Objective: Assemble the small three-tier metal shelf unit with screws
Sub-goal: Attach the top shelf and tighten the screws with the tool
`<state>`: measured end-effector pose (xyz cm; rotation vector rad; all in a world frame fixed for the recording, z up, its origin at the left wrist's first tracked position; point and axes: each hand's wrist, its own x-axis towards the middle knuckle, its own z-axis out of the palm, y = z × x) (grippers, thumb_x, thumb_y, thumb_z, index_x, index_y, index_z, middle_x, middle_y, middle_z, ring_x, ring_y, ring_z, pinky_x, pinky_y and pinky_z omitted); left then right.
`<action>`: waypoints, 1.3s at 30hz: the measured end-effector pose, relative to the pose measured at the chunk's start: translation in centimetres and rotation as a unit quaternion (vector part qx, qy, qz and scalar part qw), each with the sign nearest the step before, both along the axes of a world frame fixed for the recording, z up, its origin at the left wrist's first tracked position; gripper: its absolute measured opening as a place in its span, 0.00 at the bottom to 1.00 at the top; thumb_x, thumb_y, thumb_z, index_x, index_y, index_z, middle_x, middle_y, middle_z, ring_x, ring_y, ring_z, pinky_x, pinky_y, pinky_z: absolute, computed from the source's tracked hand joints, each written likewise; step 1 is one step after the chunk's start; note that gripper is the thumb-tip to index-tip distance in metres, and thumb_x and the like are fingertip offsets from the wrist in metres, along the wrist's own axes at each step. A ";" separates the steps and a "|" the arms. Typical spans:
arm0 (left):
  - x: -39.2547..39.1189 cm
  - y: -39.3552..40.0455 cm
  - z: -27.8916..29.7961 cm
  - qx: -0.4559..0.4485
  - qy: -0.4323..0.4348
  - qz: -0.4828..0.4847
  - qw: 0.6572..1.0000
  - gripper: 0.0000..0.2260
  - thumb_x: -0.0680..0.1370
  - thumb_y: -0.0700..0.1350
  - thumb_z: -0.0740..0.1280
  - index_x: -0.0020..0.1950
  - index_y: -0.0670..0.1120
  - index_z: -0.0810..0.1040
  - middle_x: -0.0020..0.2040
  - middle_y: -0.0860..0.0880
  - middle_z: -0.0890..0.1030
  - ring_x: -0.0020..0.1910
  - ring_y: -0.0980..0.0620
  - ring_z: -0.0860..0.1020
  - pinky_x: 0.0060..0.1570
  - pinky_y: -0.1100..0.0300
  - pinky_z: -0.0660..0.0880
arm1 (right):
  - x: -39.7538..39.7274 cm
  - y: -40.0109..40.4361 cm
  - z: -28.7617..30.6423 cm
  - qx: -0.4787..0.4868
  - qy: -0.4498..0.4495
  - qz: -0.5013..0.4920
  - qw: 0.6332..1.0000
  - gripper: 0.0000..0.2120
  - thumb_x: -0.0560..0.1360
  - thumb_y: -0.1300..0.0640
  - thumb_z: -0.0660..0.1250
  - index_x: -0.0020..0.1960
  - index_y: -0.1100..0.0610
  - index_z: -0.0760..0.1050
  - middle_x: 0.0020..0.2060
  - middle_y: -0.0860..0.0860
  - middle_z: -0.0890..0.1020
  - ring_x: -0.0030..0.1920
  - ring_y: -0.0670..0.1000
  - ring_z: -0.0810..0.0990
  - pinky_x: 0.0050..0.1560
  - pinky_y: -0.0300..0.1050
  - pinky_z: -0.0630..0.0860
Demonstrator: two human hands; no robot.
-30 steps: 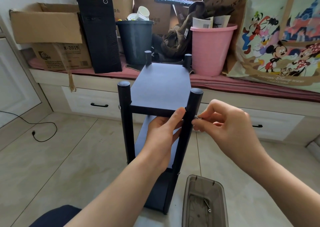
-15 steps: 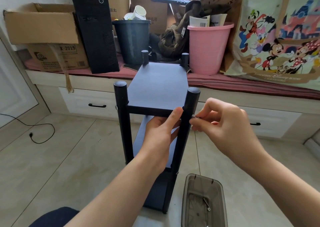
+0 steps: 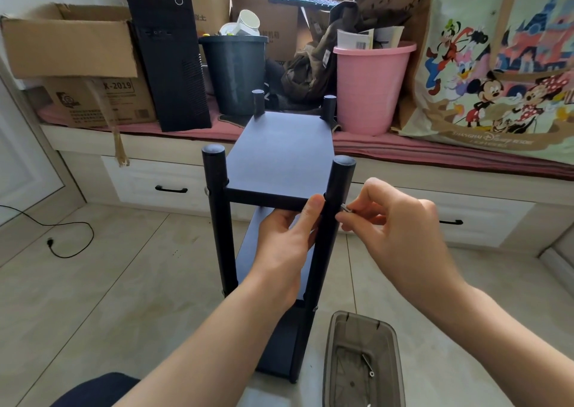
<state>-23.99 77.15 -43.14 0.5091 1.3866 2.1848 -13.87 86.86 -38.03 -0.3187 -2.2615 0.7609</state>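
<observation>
From the head view, the shelf unit [image 3: 281,170] stands upright on the floor straight ahead at 12 o'clock, its posts running vertically and its tiers stretching away from the person. The left hand [image 3: 284,243] reaches in under the top tier, fingers wrapped about the near right post [image 3: 334,207], thumb pressed on the tier's front edge. The right hand [image 3: 400,229] sits just beside that post at 3 o'clock of it, fingertips pinching a small silver screw [image 3: 345,208] whose axis lies horizontal, pointing left into the post's side. I'd judge the right hand is the one to drive it, inward and level. A grey tray [image 3: 334,360] with a spare screw waits at 5 o'clock on the floor.
</observation>
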 end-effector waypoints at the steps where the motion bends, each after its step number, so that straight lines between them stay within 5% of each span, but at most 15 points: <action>1: 0.0 0.0 0.0 0.000 -0.001 0.000 1.000 0.24 0.71 0.57 0.70 0.61 0.43 0.81 0.54 0.48 0.86 0.56 0.51 0.84 0.63 0.53 0.77 | 0.0 0.0 0.0 0.006 -0.001 -0.002 1.000 0.12 0.72 0.61 0.76 0.38 0.53 0.73 0.33 0.46 0.83 0.36 0.44 0.83 0.40 0.41 0.78; 7: -0.1 0.0 0.0 0.003 0.008 -0.008 1.000 0.22 0.72 0.57 0.70 0.59 0.43 0.82 0.54 0.49 0.86 0.55 0.51 0.84 0.58 0.57 0.79 | -0.2 0.8 0.5 -0.113 -0.018 0.041 0.993 0.11 0.72 0.63 0.75 0.38 0.56 0.74 0.33 0.50 0.85 0.37 0.47 0.85 0.45 0.53 0.82; 12: -0.2 0.0 0.0 0.011 0.006 -0.007 1.000 0.16 0.71 0.56 0.71 0.53 0.47 0.83 0.51 0.50 0.87 0.53 0.53 0.85 0.49 0.65 0.80 | -0.2 0.3 0.6 -0.089 -0.012 0.031 0.996 0.09 0.70 0.59 0.77 0.40 0.56 0.76 0.33 0.47 0.85 0.37 0.44 0.85 0.43 0.47 0.82; 21: -0.2 -0.1 0.2 0.005 -0.003 -0.018 1.000 0.22 0.71 0.58 0.70 0.58 0.44 0.82 0.53 0.48 0.87 0.56 0.51 0.84 0.62 0.54 0.76 | 0.1 -0.3 0.7 0.023 -0.015 -0.025 0.999 0.12 0.69 0.56 0.78 0.43 0.58 0.76 0.33 0.40 0.79 0.40 0.39 0.81 0.43 0.31 0.76; 32: -0.1 -0.1 0.4 -0.005 0.003 -0.022 1.000 0.23 0.73 0.57 0.69 0.60 0.42 0.81 0.53 0.48 0.87 0.56 0.51 0.84 0.63 0.53 0.75 | 0.4 0.8 1.0 -0.155 -0.026 0.045 0.987 0.04 0.73 0.63 0.74 0.42 0.57 0.81 0.35 0.48 0.86 0.37 0.45 0.86 0.43 0.39 0.82; 37: 0.0 -0.1 0.4 -0.001 -0.001 -0.017 1.000 0.20 0.73 0.56 0.69 0.58 0.44 0.82 0.53 0.49 0.87 0.55 0.52 0.84 0.57 0.57 0.77 | 0.4 0.4 0.3 0.066 -0.017 -0.010 0.998 0.02 0.74 0.62 0.73 0.45 0.58 0.80 0.35 0.47 0.84 0.36 0.45 0.83 0.43 0.39 0.78; 39: 0.0 -0.1 0.4 -0.001 -0.001 -0.016 1.000 0.19 0.73 0.56 0.69 0.57 0.45 0.82 0.53 0.49 0.87 0.55 0.52 0.84 0.56 0.58 0.77 | 0.4 0.7 0.3 -0.009 -0.014 0.006 1.000 0.02 0.74 0.64 0.73 0.44 0.60 0.81 0.34 0.48 0.85 0.36 0.46 0.84 0.41 0.36 0.78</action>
